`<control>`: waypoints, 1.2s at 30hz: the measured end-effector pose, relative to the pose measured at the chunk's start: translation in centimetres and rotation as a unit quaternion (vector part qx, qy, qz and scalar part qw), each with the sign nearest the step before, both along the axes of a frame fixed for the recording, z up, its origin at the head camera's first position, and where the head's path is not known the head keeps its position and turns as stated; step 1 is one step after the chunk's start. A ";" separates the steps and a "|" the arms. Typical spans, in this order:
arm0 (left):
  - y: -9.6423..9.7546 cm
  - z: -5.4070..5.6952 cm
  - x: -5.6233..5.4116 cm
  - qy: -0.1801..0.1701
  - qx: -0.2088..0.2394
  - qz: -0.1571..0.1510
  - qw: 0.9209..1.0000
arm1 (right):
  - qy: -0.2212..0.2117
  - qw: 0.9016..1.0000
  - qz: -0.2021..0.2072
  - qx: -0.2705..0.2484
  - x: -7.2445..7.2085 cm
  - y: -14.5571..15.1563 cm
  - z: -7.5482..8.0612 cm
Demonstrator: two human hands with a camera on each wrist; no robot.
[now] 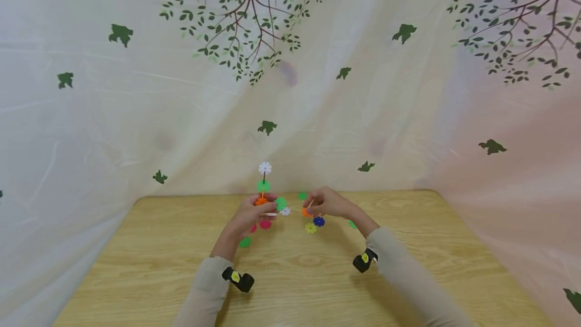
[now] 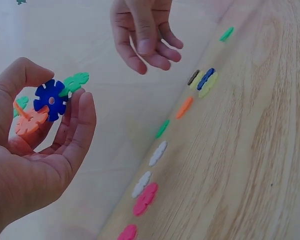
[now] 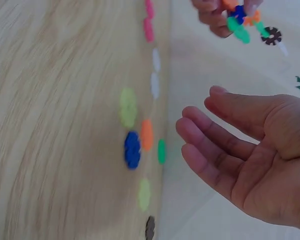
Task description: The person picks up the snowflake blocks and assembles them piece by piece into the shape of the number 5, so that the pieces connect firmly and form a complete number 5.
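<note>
My left hand [image 1: 252, 212] pinches a chain of notched plastic discs between thumb and fingers. A blue disc [image 2: 43, 106] sits at the thumb tip, with a green disc [image 2: 76, 82] slotted into one side and an orange disc [image 2: 32, 123] into the other. Upward from the hand, the chain runs through another green disc [image 1: 263, 185] and a brown disc [image 3: 271, 36] to a white disc [image 1: 265, 167] at the top. My right hand [image 1: 330, 203] hovers over the table's far part, fingers loosely bent and holding nothing. Below its fingertips lies a loose orange disc [image 3: 147, 134].
Loose discs lie along the wooden table's [image 1: 290, 276] far part: pink [image 1: 265, 224], white [image 1: 285, 211], yellow [image 1: 310, 228], blue [image 1: 319, 221] and green [image 1: 245, 242]. A pale curtain [image 1: 317, 130] printed with trees and birds hangs right behind the far edge.
</note>
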State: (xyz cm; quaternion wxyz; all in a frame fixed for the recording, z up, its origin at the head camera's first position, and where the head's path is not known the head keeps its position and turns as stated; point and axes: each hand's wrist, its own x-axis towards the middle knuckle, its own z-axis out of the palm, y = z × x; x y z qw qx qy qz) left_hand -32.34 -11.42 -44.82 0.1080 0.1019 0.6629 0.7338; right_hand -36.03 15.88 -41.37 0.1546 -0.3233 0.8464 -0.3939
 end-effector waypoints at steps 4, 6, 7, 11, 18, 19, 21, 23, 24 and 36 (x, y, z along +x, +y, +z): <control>0.0 -0.3 -0.2 0.000 0.003 -0.004 1.000 | 0.032 0.999 0.023 0.037 -0.5 1.1 -0.8; -0.1 -0.4 -0.2 0.000 0.005 -0.007 1.000 | 0.042 0.997 0.031 0.052 -0.7 1.5 -1.2; -0.1 -0.4 -0.2 0.000 0.005 -0.008 1.000 | 0.044 0.997 0.030 0.059 -0.8 1.7 -1.4; -0.1 -0.4 -0.2 0.002 0.007 -0.009 1.000 | 0.042 0.996 0.034 0.078 -1.4 2.4 -2.1; -0.1 -0.3 -0.2 0.006 0.003 -0.010 1.000 | 0.033 0.996 0.032 0.082 -2.0 2.9 -3.0; -0.1 -0.3 -0.2 0.007 0.001 -0.010 1.000 | 0.032 0.996 0.032 0.082 -2.1 3.0 -3.1; -0.2 -0.3 -0.1 0.009 -0.002 -0.010 1.000 | 0.030 0.996 0.030 0.083 -2.2 3.0 -3.3; -0.2 -0.2 -0.1 0.009 -0.005 -0.011 1.000 | 0.027 0.996 0.027 0.085 -2.3 3.0 -3.4; -0.3 -0.2 -0.1 0.009 -0.007 -0.010 1.000 | 0.026 0.996 0.025 0.086 -2.4 3.0 -3.4; -0.2 -0.3 -0.3 0.006 0.001 -0.008 1.000 | 0.028 0.994 0.008 0.102 -2.6 2.9 -3.8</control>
